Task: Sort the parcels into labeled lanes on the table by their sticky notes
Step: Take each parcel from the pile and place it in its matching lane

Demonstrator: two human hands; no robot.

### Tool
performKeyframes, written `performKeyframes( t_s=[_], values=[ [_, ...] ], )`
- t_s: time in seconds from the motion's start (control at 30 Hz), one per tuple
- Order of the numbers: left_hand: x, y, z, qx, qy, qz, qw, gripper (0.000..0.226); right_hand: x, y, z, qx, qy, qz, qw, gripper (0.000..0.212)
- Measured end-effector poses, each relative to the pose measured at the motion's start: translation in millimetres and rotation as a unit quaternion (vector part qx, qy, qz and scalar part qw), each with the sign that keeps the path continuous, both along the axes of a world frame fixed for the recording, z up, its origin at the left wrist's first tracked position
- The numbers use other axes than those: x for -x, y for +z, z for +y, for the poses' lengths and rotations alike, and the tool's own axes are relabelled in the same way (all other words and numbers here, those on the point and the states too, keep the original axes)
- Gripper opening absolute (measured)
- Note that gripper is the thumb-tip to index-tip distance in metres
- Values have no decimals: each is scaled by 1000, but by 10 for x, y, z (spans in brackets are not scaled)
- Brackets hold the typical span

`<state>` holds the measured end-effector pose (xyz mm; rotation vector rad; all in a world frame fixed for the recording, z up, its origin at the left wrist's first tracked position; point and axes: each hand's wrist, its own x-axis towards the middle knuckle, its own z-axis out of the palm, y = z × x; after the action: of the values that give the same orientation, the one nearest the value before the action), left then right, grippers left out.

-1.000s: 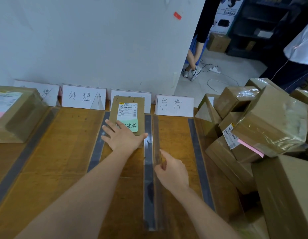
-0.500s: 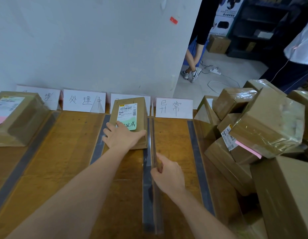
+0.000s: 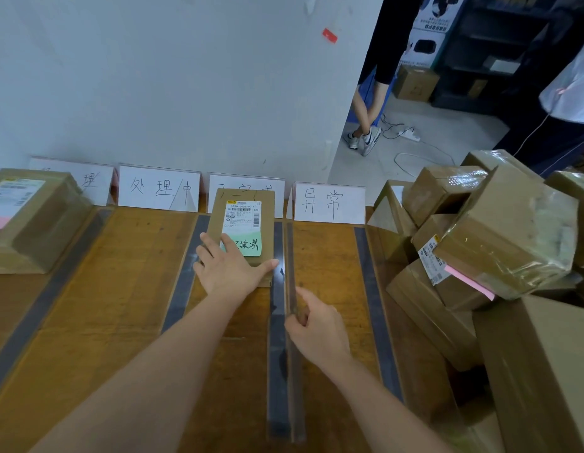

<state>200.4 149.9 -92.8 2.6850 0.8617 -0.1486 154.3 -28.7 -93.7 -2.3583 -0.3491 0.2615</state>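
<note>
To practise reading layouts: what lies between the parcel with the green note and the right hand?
In the head view, a dark tape strip beside the parcel, then the clear upright divider that the right hand grips.

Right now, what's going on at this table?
A person is sorting parcels on the table. Their left hand lies flat on a small parcel with a green sticky note, set in the third lane from the left, in front of its sign. Their right hand grips the upright divider beside that lane. A larger parcel sits in the far-left lane; an unsorted pile waits at right.
</note>
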Motion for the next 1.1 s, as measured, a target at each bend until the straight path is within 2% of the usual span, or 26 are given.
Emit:
performKeyframes(
  t_s=[0.13,0.43,0.63,0.8,1.1],
  values=[
    [7,16,10,1,-5,10,1000,125,-32,-23,-11,11,-17,5,1000,56],
    [53,41,56,-45,-15,37,998,117,-62,30,-25,63,-10,12,998,69],
    [79,38,97,-37,-23,34,998,110,-82,16,-26,59,-7,9,998,91],
    [134,88,174,-22,-18,22,999,109,-99,96,16,59,-15,-49,997,66],
    [344,416,269,-103,-66,-22,992,86,-203,450,90,104,24,-129,986,54]
  ],
)
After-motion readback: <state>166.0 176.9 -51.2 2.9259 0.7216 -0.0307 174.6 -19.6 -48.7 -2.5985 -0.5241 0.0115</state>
